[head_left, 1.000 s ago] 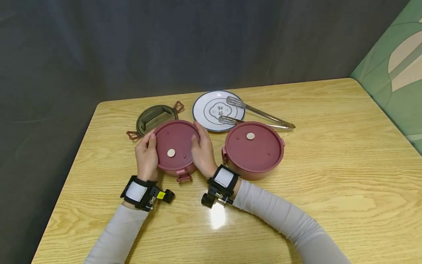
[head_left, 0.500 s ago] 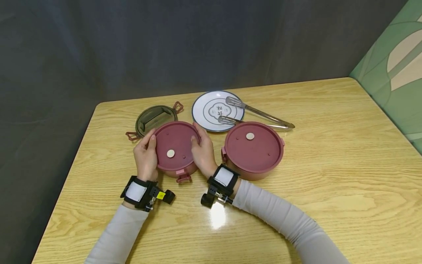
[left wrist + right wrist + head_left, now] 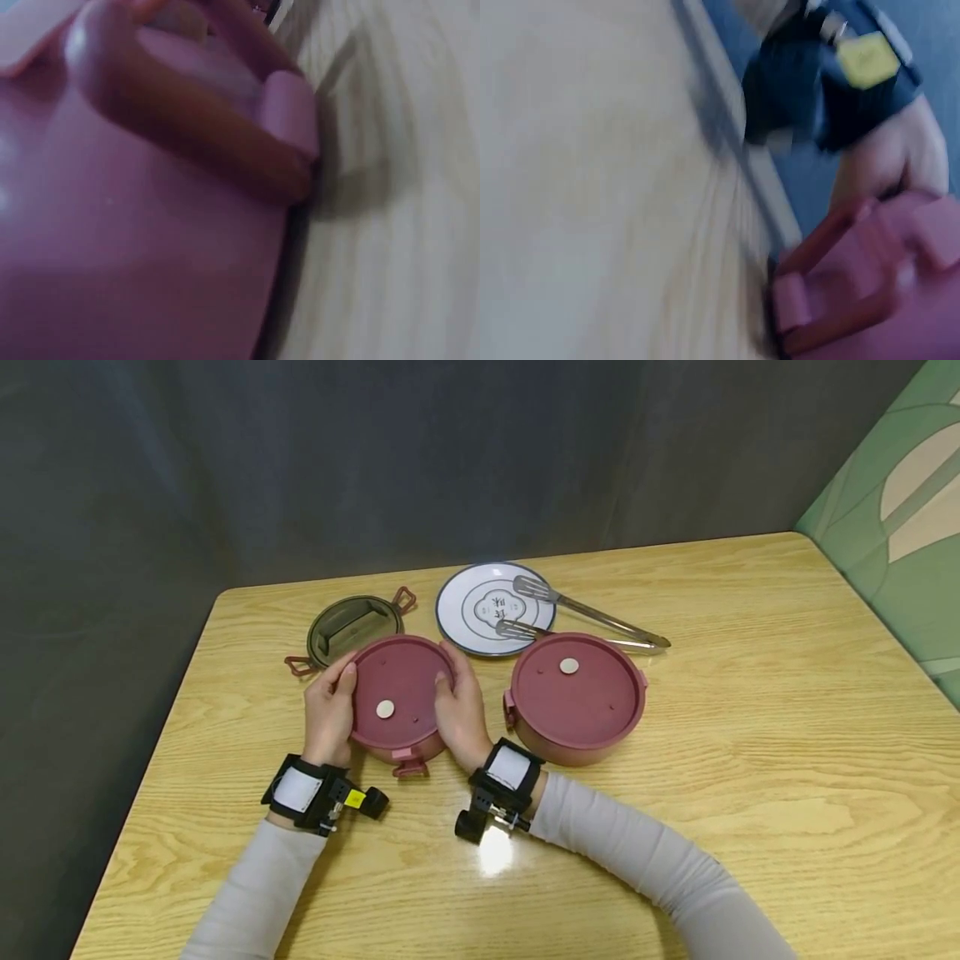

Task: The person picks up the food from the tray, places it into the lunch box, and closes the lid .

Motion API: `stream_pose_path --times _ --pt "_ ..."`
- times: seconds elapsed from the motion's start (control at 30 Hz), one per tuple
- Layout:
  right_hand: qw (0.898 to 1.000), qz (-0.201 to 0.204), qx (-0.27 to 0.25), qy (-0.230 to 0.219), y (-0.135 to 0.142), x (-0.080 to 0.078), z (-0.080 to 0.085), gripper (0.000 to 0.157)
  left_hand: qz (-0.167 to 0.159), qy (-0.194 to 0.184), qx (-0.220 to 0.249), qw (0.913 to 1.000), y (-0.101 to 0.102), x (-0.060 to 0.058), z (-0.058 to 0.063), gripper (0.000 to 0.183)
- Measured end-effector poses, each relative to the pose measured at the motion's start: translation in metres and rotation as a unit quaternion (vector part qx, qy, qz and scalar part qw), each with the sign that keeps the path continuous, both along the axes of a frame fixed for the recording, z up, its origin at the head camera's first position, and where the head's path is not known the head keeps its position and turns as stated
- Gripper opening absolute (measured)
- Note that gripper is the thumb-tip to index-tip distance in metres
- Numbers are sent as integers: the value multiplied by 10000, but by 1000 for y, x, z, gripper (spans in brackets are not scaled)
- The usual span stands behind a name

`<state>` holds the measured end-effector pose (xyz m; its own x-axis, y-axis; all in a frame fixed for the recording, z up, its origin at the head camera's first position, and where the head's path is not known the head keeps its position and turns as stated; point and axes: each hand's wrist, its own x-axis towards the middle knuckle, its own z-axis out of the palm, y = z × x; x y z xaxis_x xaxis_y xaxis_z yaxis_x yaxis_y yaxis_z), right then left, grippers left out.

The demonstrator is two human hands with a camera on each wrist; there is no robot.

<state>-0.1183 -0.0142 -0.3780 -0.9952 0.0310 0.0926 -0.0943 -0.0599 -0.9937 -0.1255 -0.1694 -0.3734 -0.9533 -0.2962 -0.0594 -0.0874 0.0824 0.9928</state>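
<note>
Both hands hold a round maroon lunch box (image 3: pixel 405 685) from opposite sides in the head view. My left hand (image 3: pixel 328 714) grips its left side, thumb at the lid's rim. My right hand (image 3: pixel 461 706) grips the right side, with the thumb over the lid's edge. A loop-shaped clasp (image 3: pixel 410 767) on the box points toward the person. The left wrist view shows the clasp (image 3: pixel 202 142) and the box wall (image 3: pixel 135 255) close to the tabletop. In the right wrist view the box (image 3: pixel 900 300) is blurred. Fingers behind the box are hidden.
A second maroon lunch box (image 3: pixel 577 693) stands right of my right hand. Behind are a white plate (image 3: pixel 465 618), metal tongs (image 3: pixel 611 625) lying partly across it, and an olive-green round piece (image 3: pixel 352 627) with two maroon loop handles. The wooden table (image 3: pixel 750 735) meets a dark curtain (image 3: pixel 450 460).
The held lunch box has turned slightly, its front clasp and the white dot on the lid shifting left. My left wrist has moved a little left. Both hands keep their grip.
</note>
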Motion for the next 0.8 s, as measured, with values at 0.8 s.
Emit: stream_pose_path --times 0.8 --pt "9915 1051 596 -475 21 -16 5 35 -2218 -60 -522 9737 -16 -6 0 40"
